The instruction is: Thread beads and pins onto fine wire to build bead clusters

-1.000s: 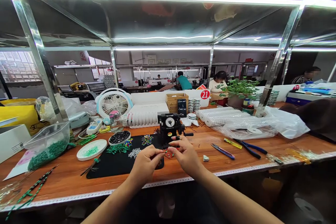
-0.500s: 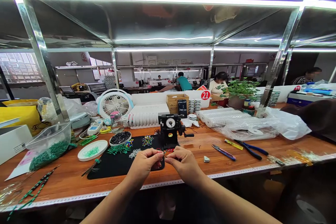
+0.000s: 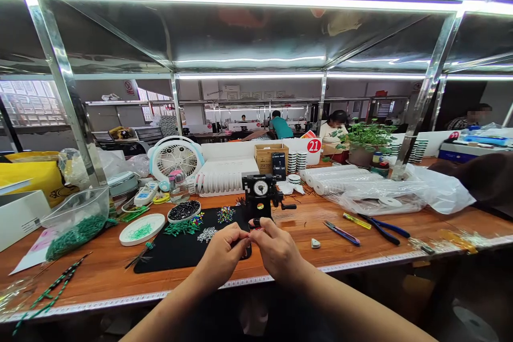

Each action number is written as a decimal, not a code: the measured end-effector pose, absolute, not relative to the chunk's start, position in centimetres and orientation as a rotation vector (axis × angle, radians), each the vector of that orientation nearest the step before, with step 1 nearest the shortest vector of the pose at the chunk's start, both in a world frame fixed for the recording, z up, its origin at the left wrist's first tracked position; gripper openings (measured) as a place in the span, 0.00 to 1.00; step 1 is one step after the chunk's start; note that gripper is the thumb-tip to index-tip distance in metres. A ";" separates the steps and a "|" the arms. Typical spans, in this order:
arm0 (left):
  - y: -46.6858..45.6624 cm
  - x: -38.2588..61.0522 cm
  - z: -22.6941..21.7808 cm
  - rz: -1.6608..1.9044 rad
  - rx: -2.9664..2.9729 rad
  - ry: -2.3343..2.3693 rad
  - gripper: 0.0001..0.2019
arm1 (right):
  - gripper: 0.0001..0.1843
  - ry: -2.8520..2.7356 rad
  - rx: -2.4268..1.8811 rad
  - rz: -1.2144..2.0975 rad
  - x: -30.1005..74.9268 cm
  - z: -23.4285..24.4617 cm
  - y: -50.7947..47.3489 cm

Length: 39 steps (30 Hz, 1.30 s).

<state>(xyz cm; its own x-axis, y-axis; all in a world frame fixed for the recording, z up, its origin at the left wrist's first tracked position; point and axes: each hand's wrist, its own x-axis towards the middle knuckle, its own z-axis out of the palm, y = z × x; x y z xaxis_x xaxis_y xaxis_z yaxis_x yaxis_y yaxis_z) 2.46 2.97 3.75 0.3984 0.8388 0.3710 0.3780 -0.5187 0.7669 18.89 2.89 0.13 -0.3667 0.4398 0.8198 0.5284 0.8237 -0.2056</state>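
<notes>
Two bare hands, the left hand (image 3: 222, 259) and the right hand (image 3: 278, 251), raised close together over the near right corner of a black mat (image 3: 180, 252) on a wooden workbench (image 3: 298, 240). Fingertips (image 3: 245, 238) of both hands curled inward and bunched, pinching a tiny red-and-green beaded piece (image 3: 255, 228) between them, its exact form partly hidden and too small to tell. That piece just in front of a black dial-faced hand-cranked device (image 3: 260, 195), at the mat's far edge. On the mat, farther left: loose green pieces (image 3: 183, 227), white beads (image 3: 207, 234) and multicoloured beads (image 3: 226, 215). Beyond the mat's left part, a round bowl of black beads (image 3: 184, 211) and a white dish (image 3: 142, 230) with green pieces. To the right on the bench, blue-handled snips (image 3: 340, 232), a yellow-handled screwdriver (image 3: 356, 220) and blue-handled pliers (image 3: 380, 230). Farther back, white rolls wrapped in clear plastic (image 3: 340, 180).
</notes>
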 end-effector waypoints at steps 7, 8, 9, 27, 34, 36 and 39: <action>3.2 2.4 3.2 1.018 2.090 1.033 0.12 | 0.10 -1.873 -0.807 0.096 18.6 0.3 3.0; 3.2 2.4 3.1 1.019 2.087 1.033 0.12 | 0.11 -1.868 -0.807 0.113 18.6 0.3 3.0; 3.2 2.4 3.1 1.018 2.077 1.032 0.12 | 0.11 -1.861 -0.804 0.127 18.5 0.4 3.0; 3.2 2.4 2.7 0.982 2.241 1.151 0.13 | 0.11 -1.906 -0.882 0.410 18.6 1.3 3.6; 3.0 3.2 1.5 1.114 2.218 1.209 0.13 | 0.07 -1.883 -1.013 0.079 17.5 -0.2 3.4; 3.0 3.4 1.4 1.130 2.213 1.202 0.13 | 0.06 -1.814 -1.041 0.154 17.4 -0.2 3.4; 3.0 3.4 1.4 1.133 2.262 1.176 0.13 | 0.04 -1.720 -1.081 0.331 17.4 0.0 3.6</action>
